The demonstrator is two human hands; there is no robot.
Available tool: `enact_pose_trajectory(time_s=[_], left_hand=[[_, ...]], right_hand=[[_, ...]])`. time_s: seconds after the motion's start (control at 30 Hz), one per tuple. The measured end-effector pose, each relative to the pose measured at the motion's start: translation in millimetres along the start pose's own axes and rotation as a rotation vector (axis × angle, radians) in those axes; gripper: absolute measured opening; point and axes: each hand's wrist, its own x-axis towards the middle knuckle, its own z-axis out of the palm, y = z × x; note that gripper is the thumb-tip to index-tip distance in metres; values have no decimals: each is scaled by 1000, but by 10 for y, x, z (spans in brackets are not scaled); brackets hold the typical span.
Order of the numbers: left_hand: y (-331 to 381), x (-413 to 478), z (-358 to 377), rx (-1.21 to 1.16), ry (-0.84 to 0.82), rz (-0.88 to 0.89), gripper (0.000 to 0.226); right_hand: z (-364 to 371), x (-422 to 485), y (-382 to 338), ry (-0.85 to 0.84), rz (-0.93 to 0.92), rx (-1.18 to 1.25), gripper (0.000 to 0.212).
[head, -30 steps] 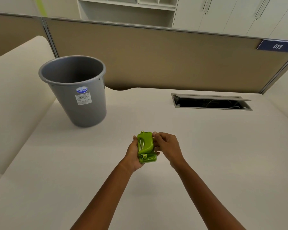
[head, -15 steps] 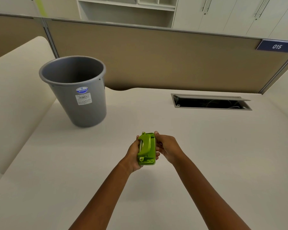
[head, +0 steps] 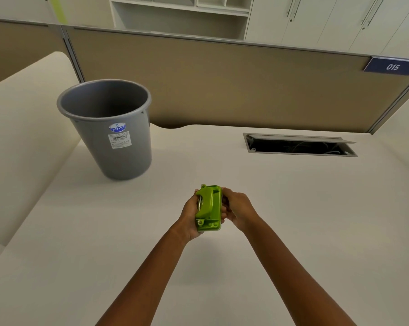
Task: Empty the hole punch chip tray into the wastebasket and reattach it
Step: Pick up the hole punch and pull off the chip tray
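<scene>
A bright green hole punch [head: 209, 206] is held on its side above the middle of the white desk, its lever facing me. My left hand [head: 189, 217] grips it from the left. My right hand [head: 237, 209] clasps its right side, where the base lies; the fingers there are hidden behind the punch. The chip tray cannot be told apart from the body. A grey plastic wastebasket [head: 109, 128] stands upright on the desk at the far left, well away from both hands, and its inside looks bare.
The white desk [head: 293, 220] runs wide on all sides. An open cable slot [head: 300, 147] is cut into it at the back right. A beige partition [head: 222, 85] closes the far edge, with a blue "015" sign [head: 392, 67].
The hole punch has been turned in my hands, so its end with the round holes now faces more downward. Both hands kept their hold and drifted slightly toward me.
</scene>
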Motion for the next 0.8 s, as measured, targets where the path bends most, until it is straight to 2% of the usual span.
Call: enact_pose_trajectory(time_s=[0.13,0.27,0.53,0.8], left_hand=[[5,18,2,-64,7,60,57],[81,37,-1,-187,-8,144,66],[155,44,25,-299,21,208,65],[97,83,51,-321,39,203,65]], right_hand=[[5,-23,6,9,-88,-26,27],[-13,-46,149,38,-139,-6,18],[-41,-128,283,-69,30,293,19],[-25,-145,285,-32,114,451,29]])
